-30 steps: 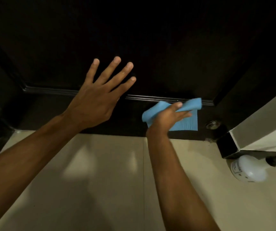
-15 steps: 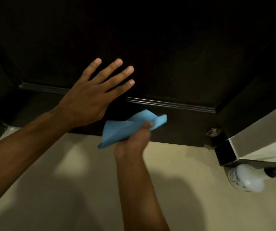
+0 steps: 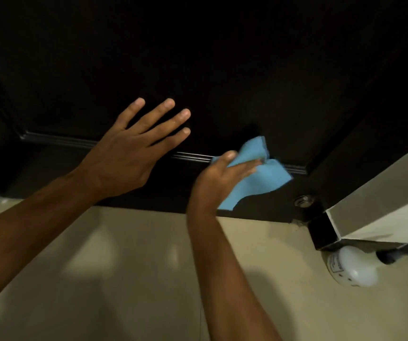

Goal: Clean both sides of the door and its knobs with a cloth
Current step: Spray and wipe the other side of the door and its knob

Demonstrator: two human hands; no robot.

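Fingers [image 3: 243, 168] of our right hand [image 3: 219, 179] flat, pressing blue cloth [image 3: 259, 178] on bottom rail of dark door [image 3: 222, 70]; left hand [image 3: 126, 158] spread, bracing panel. Risks — loose cloth corner snags moulding [image 3: 62, 140]; backswing knocks spray bottle [image 3: 353, 269] on floor [image 3: 124, 279]; door swings under push.

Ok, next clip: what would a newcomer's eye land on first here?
The bright blue cloth stands out first, pressed by the right hand against the lower part of the dark door, over its raised moulding. Next, the left hand, fingers spread, lies flat on the door beside it. At lower right, a white spray bottle lies on the pale floor.
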